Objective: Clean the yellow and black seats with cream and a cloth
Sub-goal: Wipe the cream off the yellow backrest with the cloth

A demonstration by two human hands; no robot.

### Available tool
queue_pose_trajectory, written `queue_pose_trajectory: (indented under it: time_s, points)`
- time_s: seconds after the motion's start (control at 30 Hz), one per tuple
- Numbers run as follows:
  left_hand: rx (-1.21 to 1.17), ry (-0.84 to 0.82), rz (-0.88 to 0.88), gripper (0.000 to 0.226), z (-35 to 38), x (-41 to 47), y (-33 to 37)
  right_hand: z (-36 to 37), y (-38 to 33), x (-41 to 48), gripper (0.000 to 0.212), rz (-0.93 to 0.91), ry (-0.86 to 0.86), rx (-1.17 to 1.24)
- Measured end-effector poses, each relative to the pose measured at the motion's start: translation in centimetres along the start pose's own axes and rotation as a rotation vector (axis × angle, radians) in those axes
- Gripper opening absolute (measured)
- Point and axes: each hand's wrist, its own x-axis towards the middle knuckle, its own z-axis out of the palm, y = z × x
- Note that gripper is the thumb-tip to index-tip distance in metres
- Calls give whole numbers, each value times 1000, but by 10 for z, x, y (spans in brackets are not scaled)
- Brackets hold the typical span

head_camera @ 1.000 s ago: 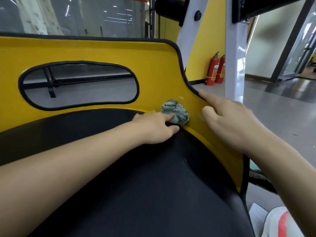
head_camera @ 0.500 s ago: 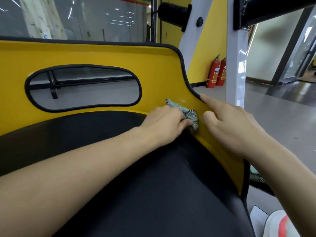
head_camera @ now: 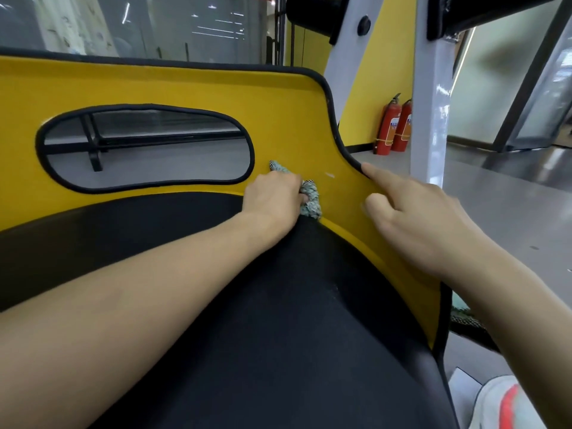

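A yellow seat back with black piping and an oval cut-out rises behind a black seat cushion. My left hand presses a bunched green-and-white checked cloth against the yellow panel just above the cushion's edge. My right hand rests on the seat's right edge, index finger stretched onto the black piping, other fingers curled, holding nothing. A small white smear sits on the yellow between the hands. No cream container is visible.
A white metal frame post stands right behind the seat. Two red fire extinguishers stand by the yellow wall. A white and red shoe shows at bottom right on the grey floor. Another piece of checked cloth lies below the seat's right edge.
My left hand slid the cloth rightward across the yellow panel and then back left, closing more tightly over it. My right hand stayed on the seat edge.
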Motion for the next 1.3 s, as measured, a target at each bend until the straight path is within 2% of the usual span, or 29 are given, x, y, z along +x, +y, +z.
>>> queue_pose_trajectory:
  time_s: [0.1,0.17,0.2,0.33,0.47,0.57,0.73,0.8,0.93,1.07,1.13,1.2,1.3]
  points:
    - [-131,37,-83,24,1,-6,8,-1,-2,-1,52,6,7,-4]
    - [-217,1,-103,22,-4,-10,11,-1,-2,-1,52,11,5,-9]
    - [-248,-58,-79,25,-6,-13,11,-1,-2,0,52,13,4,-12]
    - [-283,-467,128,51,-16,-37,28,0,-3,0,54,32,14,-38]
    - [-202,-583,241,64,-11,-43,33,0,-4,1,55,38,10,-43]
    - [-66,-591,257,62,-10,-36,13,-1,-3,-1,53,28,10,-28]
    - [-86,-601,115,69,-16,-29,12,-1,-3,0,52,23,10,-17]
    - [-153,-560,160,73,-17,-33,17,-1,-3,1,53,26,13,-17]
    - [-151,-506,407,71,-9,-47,18,-1,-5,0,53,30,17,-22]
    - [-35,-356,300,77,-12,-29,6,-2,-3,-1,53,18,16,-2]
    - [3,-313,320,80,-13,-24,2,-2,-2,-1,52,16,15,4]
    - [12,-328,396,81,-12,-30,1,-1,-3,-2,53,12,18,5]
    - [-21,-479,422,80,-12,-36,1,0,-3,-1,53,16,21,-3]
